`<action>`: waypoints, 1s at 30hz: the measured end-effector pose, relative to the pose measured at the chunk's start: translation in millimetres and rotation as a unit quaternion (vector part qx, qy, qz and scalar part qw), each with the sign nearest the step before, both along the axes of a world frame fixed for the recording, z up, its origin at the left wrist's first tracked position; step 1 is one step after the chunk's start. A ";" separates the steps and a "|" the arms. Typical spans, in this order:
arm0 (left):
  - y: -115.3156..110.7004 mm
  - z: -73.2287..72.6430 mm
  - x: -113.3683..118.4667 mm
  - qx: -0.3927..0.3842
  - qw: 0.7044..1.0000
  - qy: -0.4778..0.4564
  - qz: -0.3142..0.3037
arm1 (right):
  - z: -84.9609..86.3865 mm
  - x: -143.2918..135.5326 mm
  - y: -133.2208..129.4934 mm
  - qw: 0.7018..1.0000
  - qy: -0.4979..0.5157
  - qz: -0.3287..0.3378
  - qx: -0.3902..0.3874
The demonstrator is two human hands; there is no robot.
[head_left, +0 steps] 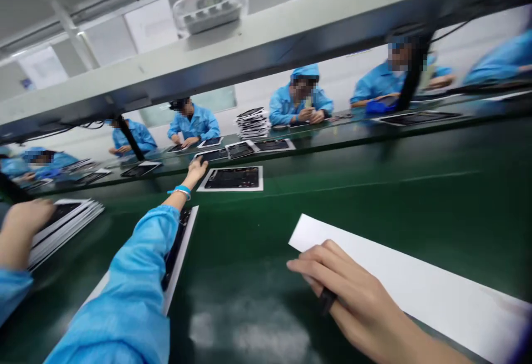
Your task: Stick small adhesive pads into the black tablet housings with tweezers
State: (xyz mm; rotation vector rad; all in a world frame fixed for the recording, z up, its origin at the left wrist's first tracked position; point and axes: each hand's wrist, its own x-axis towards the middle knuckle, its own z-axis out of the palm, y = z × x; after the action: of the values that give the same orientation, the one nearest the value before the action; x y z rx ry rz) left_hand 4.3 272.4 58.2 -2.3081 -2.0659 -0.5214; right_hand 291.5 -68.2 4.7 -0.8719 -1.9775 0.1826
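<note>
Left hand [196, 171] beside panel [233, 178], already laid, desk [257, 236] far edge | right hand [351, 283] at white sheet [419, 286], looks bare | both part-open, grips unclear

A package [213, 12] rests on the overhead beam [137, 76]; blue-clad workers [280, 104] beyond.

Head view — forward and down over green bench [245, 247]

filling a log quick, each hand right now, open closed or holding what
Left hand: outstretched beside a dark panel; whether it holds anything cannot be told.
Right hand: fingers bent by a white sheet; grip cannot be told.
</note>
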 end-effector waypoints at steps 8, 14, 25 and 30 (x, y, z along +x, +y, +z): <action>-144.1 13.0 -155.8 -0.141 0.970 0.174 0.100 | -11.0 -19.1 5.4 0.995 -0.073 0.053 0.030; -204.7 -9.9 -203.3 -0.202 0.958 0.139 0.147 | 4.2 -44.2 2.0 0.990 -0.099 0.067 0.075; -215.7 -1.8 -166.7 -0.081 0.986 0.115 0.094 | 23.9 -99.1 31.9 0.974 -0.145 0.129 0.118; -229.3 46.7 -100.4 0.029 0.974 0.213 -0.071 | 83.1 -132.3 97.9 0.933 -0.242 0.004 0.268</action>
State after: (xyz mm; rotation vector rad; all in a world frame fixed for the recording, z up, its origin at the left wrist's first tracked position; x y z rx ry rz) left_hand -96.0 43.1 104.9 -2.2922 -1.6781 -0.0702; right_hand 159.3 29.7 87.8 -0.5758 -2.3116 -0.6015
